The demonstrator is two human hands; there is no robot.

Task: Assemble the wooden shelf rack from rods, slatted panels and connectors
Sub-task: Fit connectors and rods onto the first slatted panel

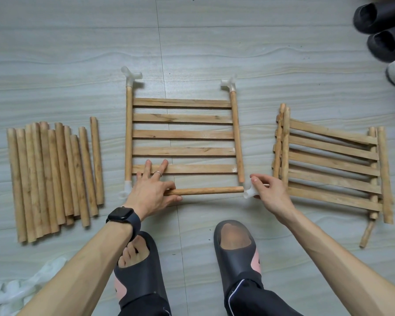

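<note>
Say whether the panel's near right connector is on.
Off: the side rod's end is bare; the right hand pinches the connector beside it.

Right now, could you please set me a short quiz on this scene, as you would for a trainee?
1. True or false: the left hand grips the horizontal rod at the near edge of the centre panel.
2. What does the right hand pinch? A) a loose slat B) a white connector C) a watch strap
3. How many slats does the centre panel have?

Key: 1 true; 2 B; 3 five.
</note>
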